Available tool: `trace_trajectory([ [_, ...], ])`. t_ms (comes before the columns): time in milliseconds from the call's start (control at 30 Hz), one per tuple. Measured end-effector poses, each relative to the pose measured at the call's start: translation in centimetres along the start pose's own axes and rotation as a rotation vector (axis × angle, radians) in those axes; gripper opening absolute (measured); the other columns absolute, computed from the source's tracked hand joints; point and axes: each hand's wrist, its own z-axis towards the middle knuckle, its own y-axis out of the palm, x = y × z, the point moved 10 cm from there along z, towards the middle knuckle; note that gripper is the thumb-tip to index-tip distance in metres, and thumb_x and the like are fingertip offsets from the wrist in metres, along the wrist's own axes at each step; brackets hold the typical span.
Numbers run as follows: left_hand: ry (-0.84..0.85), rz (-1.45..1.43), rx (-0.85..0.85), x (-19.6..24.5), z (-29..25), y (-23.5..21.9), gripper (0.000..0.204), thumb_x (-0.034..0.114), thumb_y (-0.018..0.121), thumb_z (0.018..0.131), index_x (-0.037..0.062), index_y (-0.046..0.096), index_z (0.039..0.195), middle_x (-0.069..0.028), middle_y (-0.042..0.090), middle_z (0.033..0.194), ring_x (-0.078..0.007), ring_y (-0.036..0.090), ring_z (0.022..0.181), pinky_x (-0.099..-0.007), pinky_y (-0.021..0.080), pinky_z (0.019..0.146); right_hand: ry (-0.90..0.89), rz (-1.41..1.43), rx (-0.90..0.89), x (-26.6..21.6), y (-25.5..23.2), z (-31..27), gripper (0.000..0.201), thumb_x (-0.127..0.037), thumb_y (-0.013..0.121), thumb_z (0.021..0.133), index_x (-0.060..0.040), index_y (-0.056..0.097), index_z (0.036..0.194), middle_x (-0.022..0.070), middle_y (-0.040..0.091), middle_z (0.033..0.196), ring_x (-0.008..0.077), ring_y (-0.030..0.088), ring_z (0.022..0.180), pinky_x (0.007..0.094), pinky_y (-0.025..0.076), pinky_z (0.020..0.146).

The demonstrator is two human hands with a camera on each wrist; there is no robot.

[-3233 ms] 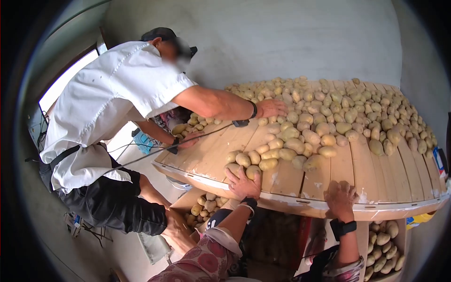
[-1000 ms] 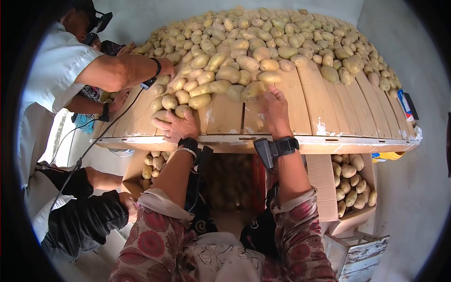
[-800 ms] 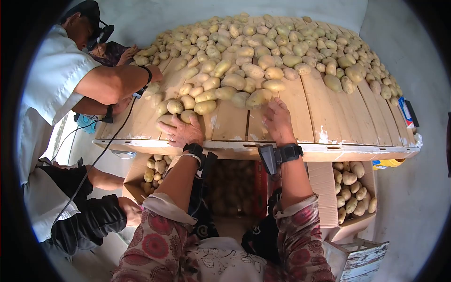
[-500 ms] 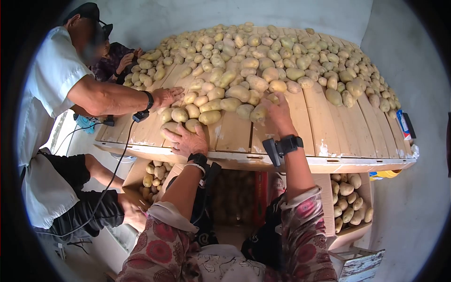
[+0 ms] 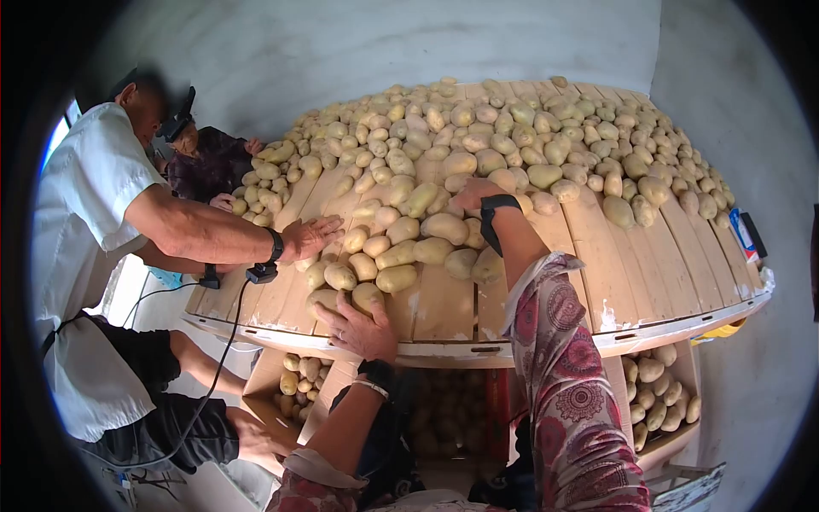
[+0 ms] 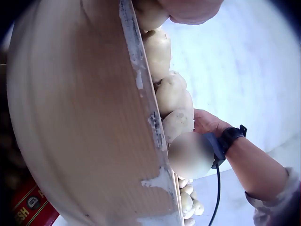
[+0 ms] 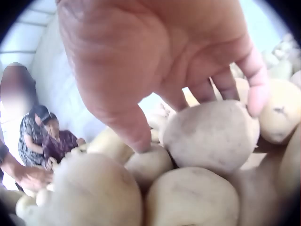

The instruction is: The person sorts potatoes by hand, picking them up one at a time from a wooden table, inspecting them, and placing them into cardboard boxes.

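My left hand (image 5: 365,331) rests at the table's front edge, its fingers spread against the nearest potatoes (image 5: 368,298). In the left wrist view part of that hand (image 6: 195,8) shows at the top, beside a potato (image 6: 149,15). Further in, my right hand (image 5: 474,196) reaches over the pile. The right wrist view shows its loosely bent fingers spread behind a large potato (image 7: 211,136), with the thumb touching a smaller potato (image 7: 149,165). Some fingertips are hidden behind the large potato. Loose potatoes cover much of the slatted wooden table (image 5: 546,317).
A person in a white shirt (image 5: 94,222) leans in from the left, a hand (image 5: 309,239) near the potatoes and a cable (image 5: 223,358) hanging from the wrist. Another person (image 5: 205,166) sits behind. Cardboard boxes of potatoes (image 5: 299,384) (image 5: 661,397) stand below the table.
The head view has turned from the left towards the table. My right hand has moved from the front edge forward onto the pile. My left hand stays by the front potatoes.
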Motion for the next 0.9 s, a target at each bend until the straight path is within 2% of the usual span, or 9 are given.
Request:
trace_trajectory([
  [133, 0.005, -0.044, -0.007, 0.1, -0.2, 0.0, 0.066, 0.042, 0.055, 0.082, 0.0095, 0.035, 0.134, -0.0233, 0.011, 0.147, -0.0415, 0.032, 0.126, -0.0511, 0.023, 0.102, 0.102, -0.175, 0.179, 1.0, -1.2, 0.1, 0.037, -0.025, 0.062, 0.069, -0.0027, 0.067, 0.099, 0.0179, 0.065, 0.103, 0.0286, 0.063, 0.098, 0.0383, 0.050, 0.080],
  [233, -0.004, -0.032, 0.011, 0.4, 0.0, -0.4, 0.065, 0.042, 0.056, 0.081, 0.0092, 0.036, 0.134, -0.0236, 0.011, 0.147, -0.0415, 0.030, 0.126, -0.0512, 0.023, 0.103, -0.037, -0.233, 0.098, 2.3, -0.5, 2.1, 0.050, -0.038, 0.065, 0.068, -0.0032, 0.065, 0.104, 0.0161, 0.064, 0.105, 0.0318, 0.061, 0.097, 0.0396, 0.049, 0.082],
  [400, 0.073, -0.183, 0.087, -0.1, -0.1, 0.0, 0.065, 0.043, 0.056, 0.081, 0.0077, 0.038, 0.132, -0.0242, 0.013, 0.146, -0.0427, 0.026, 0.128, -0.0523, 0.022, 0.103, -0.048, -0.128, -0.011, 2.9, 1.2, 0.9, 0.051, -0.037, 0.066, 0.069, -0.0054, 0.063, 0.109, 0.0154, 0.062, 0.110, 0.0331, 0.058, 0.100, 0.0388, 0.046, 0.086],
  [500, 0.075, -0.161, 0.115, 0.3, -0.2, -0.4, 0.064, 0.044, 0.055, 0.081, 0.0070, 0.039, 0.132, -0.0244, 0.014, 0.146, -0.0437, 0.025, 0.128, -0.0529, 0.022, 0.104, -0.193, -0.067, -0.092, 1.6, 4.3, 2.0, 0.056, -0.030, 0.071, 0.064, -0.0093, 0.060, 0.116, 0.0141, 0.062, 0.112, 0.0311, 0.059, 0.100, 0.0376, 0.047, 0.087],
  [567, 0.084, -0.143, 0.120, 0.3, -0.2, -0.6, 0.066, 0.046, 0.055, 0.081, 0.0067, 0.039, 0.131, -0.0242, 0.014, 0.146, -0.0445, 0.025, 0.128, -0.0533, 0.023, 0.103, -0.131, -0.052, -0.177, -0.9, 1.9, -4.0, 0.062, -0.033, 0.069, 0.069, -0.0104, 0.053, 0.124, 0.0124, 0.057, 0.119, 0.0287, 0.057, 0.103, 0.0355, 0.045, 0.086],
  [667, 0.017, -0.110, 0.063, 0.6, -0.1, -0.1, 0.069, 0.050, 0.056, 0.080, 0.0073, 0.039, 0.132, -0.0241, 0.014, 0.146, -0.0452, 0.024, 0.128, -0.0536, 0.024, 0.103, -0.068, 0.005, -0.245, -0.6, 2.9, -5.1, 0.065, -0.032, 0.069, 0.069, -0.0082, 0.051, 0.127, 0.0139, 0.057, 0.119, 0.0284, 0.057, 0.105, 0.0347, 0.045, 0.088],
  [767, -0.014, -0.077, 0.039, 0.0, 0.0, 0.1, 0.074, 0.056, 0.056, 0.078, 0.0078, 0.040, 0.131, -0.0240, 0.014, 0.146, -0.0451, 0.023, 0.129, -0.0537, 0.025, 0.102, -0.270, -0.115, -0.192, -2.1, 3.8, -5.1, 0.065, -0.032, 0.069, 0.070, -0.0055, 0.050, 0.126, 0.0155, 0.058, 0.118, 0.0294, 0.057, 0.105, 0.0359, 0.045, 0.088],
  [867, -0.013, -0.036, 0.056, 0.1, 0.0, 0.4, 0.076, 0.060, 0.055, 0.077, 0.0089, 0.041, 0.132, -0.0241, 0.012, 0.147, -0.0440, 0.026, 0.130, -0.0531, 0.026, 0.102, -0.302, -0.032, -0.025, -3.9, 2.1, -9.3, 0.060, -0.035, 0.066, 0.072, -0.0029, 0.054, 0.121, 0.0182, 0.057, 0.119, 0.0301, 0.056, 0.108, 0.0365, 0.044, 0.090],
  [900, -0.037, -0.046, 0.017, -0.1, 0.1, 0.6, 0.076, 0.061, 0.056, 0.077, 0.0127, 0.040, 0.133, -0.0235, 0.010, 0.147, -0.0415, 0.028, 0.130, -0.0506, 0.027, 0.103, -0.245, -0.036, -0.101, -4.2, 2.7, -9.6, 0.059, -0.034, 0.067, 0.071, -0.0016, 0.055, 0.119, 0.0191, 0.059, 0.115, 0.0314, 0.057, 0.106, 0.0360, 0.045, 0.090],
])
